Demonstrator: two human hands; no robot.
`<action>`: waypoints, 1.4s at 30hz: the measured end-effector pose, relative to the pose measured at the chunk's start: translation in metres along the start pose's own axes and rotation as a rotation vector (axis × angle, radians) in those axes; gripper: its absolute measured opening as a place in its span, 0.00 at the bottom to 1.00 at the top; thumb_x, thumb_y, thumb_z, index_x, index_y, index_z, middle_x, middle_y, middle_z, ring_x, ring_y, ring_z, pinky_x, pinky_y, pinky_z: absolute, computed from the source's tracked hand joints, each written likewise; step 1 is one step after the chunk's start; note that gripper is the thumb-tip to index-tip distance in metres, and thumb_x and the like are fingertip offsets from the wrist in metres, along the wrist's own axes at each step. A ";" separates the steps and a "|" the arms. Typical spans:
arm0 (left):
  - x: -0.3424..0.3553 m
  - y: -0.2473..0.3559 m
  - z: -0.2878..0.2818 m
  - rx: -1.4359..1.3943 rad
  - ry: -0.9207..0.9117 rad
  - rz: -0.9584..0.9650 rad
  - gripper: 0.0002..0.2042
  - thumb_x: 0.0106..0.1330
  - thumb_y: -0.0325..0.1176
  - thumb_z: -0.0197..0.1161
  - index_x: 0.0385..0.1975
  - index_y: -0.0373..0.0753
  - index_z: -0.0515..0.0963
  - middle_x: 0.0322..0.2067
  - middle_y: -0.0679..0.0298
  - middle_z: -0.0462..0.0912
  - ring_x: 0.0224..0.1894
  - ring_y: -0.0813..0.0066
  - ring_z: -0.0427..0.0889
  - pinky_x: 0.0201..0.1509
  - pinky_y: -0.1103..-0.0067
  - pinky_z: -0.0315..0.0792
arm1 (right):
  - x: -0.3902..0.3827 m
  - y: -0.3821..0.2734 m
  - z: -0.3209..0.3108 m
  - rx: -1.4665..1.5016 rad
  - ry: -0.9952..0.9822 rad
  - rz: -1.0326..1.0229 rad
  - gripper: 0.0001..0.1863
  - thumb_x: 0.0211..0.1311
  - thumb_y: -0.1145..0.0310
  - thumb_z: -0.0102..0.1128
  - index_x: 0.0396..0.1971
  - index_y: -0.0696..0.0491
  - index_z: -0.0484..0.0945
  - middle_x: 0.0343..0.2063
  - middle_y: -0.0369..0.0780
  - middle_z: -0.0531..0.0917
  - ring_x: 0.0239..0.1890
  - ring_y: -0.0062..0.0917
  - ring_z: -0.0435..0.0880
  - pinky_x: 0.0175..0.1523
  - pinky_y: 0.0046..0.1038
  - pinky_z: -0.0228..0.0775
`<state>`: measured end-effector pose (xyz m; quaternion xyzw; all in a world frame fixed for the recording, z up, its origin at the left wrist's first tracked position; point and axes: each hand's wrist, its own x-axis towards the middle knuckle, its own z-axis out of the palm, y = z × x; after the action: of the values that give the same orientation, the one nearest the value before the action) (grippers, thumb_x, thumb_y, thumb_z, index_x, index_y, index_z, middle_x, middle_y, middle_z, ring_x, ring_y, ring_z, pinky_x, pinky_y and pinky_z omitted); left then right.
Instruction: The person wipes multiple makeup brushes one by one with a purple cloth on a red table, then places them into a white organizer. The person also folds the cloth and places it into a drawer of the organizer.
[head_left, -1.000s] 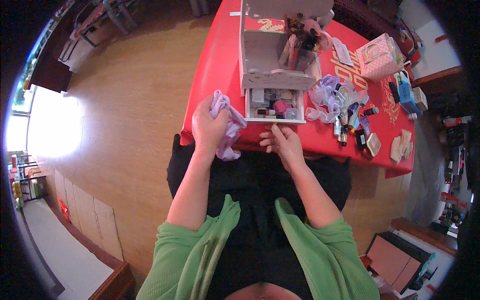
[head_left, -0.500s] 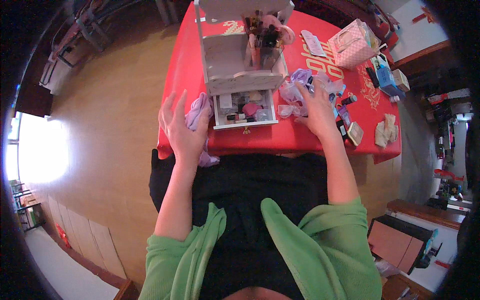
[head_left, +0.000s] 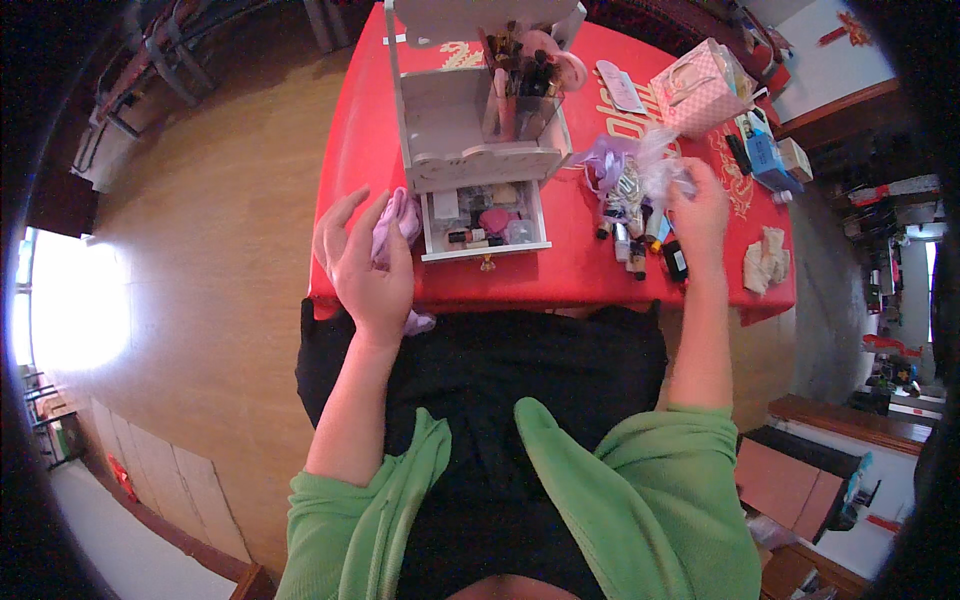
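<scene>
A white cosmetics organizer point(head_left: 425, 118) stands on the red tablecloth, its small drawer point(head_left: 487, 252) pulled out with bottles and a pink sponge inside. My left hand point(head_left: 368, 265) is open, fingers apart, beside the drawer and in front of a lilac cloth point(head_left: 396, 222) that hangs over the table's edge. Right of the drawer, my right hand point(head_left: 700, 212) closes on a filmy, see-through lilac-white bag point(head_left: 655, 160). Below it lie several small cosmetics, among them a brown bottle point(head_left: 639, 262) and a black compact-like item point(head_left: 676, 262). A lilac ribbon-like piece point(head_left: 603, 168) lies to their left.
Makeup brushes point(head_left: 520, 62) fill a clear holder in the organizer. Far right stand a pink checked bag point(head_left: 697, 92) and a blue box point(head_left: 766, 157). A beige crumpled cloth point(head_left: 768, 262) lies near the right edge of the red tablecloth point(head_left: 560, 285).
My right hand has moved right, drawing the filmy bag away from the cosmetics, which now show more openly. My left hand has barely shifted beside the lilac cloth.
</scene>
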<state>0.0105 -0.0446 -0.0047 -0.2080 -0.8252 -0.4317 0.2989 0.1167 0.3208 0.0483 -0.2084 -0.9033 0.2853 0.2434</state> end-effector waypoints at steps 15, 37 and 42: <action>-0.009 0.017 0.006 -0.103 -0.075 0.075 0.14 0.52 0.17 0.64 0.38 0.38 0.85 0.41 0.61 0.83 0.48 0.62 0.77 0.57 0.70 0.69 | 0.008 0.001 0.036 0.073 -0.449 0.069 0.28 0.52 0.78 0.66 0.57 0.55 0.74 0.49 0.44 0.80 0.48 0.31 0.82 0.52 0.30 0.75; -0.008 0.013 0.008 -0.195 -0.066 0.070 0.11 0.53 0.19 0.64 0.35 0.38 0.84 0.38 0.62 0.83 0.45 0.59 0.79 0.53 0.69 0.71 | -0.006 -0.047 -0.008 0.513 -0.136 0.245 0.20 0.52 0.79 0.67 0.48 0.57 0.82 0.39 0.39 0.87 0.41 0.23 0.85 0.46 0.26 0.77; -0.007 0.013 0.006 -0.244 -0.076 0.006 0.10 0.54 0.19 0.63 0.36 0.37 0.84 0.38 0.60 0.83 0.43 0.59 0.79 0.52 0.69 0.71 | -0.012 -0.097 -0.020 0.821 -0.384 0.273 0.20 0.53 0.79 0.69 0.48 0.57 0.82 0.42 0.39 0.87 0.43 0.21 0.85 0.48 0.23 0.78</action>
<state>0.0216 -0.0333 -0.0051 -0.2616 -0.7765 -0.5199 0.2413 0.1141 0.2504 0.1187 -0.1553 -0.7088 0.6816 0.0943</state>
